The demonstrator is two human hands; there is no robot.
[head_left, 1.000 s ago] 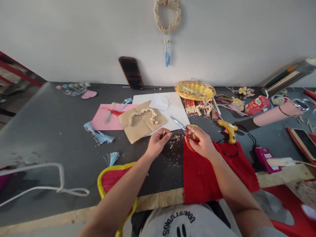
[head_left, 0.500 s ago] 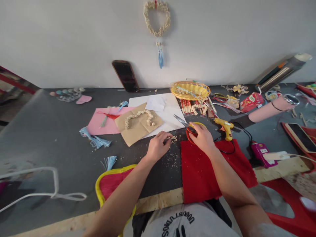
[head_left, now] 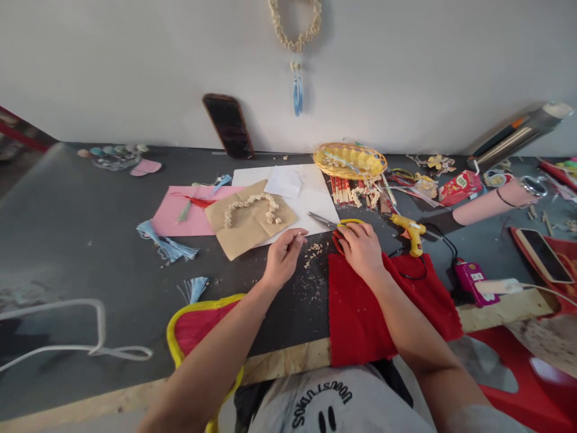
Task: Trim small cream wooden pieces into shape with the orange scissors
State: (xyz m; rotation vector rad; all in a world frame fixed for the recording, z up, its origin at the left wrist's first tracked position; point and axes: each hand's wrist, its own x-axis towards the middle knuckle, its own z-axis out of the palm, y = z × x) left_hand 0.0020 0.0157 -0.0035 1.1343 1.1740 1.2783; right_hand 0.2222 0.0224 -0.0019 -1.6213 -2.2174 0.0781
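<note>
My right hand is closed around the red and yellow handles of a pair of scissors, whose blades point left over the white sheet. To its left, my left hand is pinched, with a tiny pale piece just showing at the fingertips. Between both hands lies a small heap of short pale cut pieces on the dark table. Beyond my left hand, a curved string of cream-coloured bits rests on brown paper.
A red cloth lies under my right forearm. Right of it are a yellow glue gun, a purple power socket and a pink bottle. Behind stands a wicker basket. Blue tassels and pink paper lie left.
My left hand has lifted slightly away from the heap of cut pieces, leaving more of it in sight. The scissors in my right hand have shifted a little left. The view has tilted slightly down.
</note>
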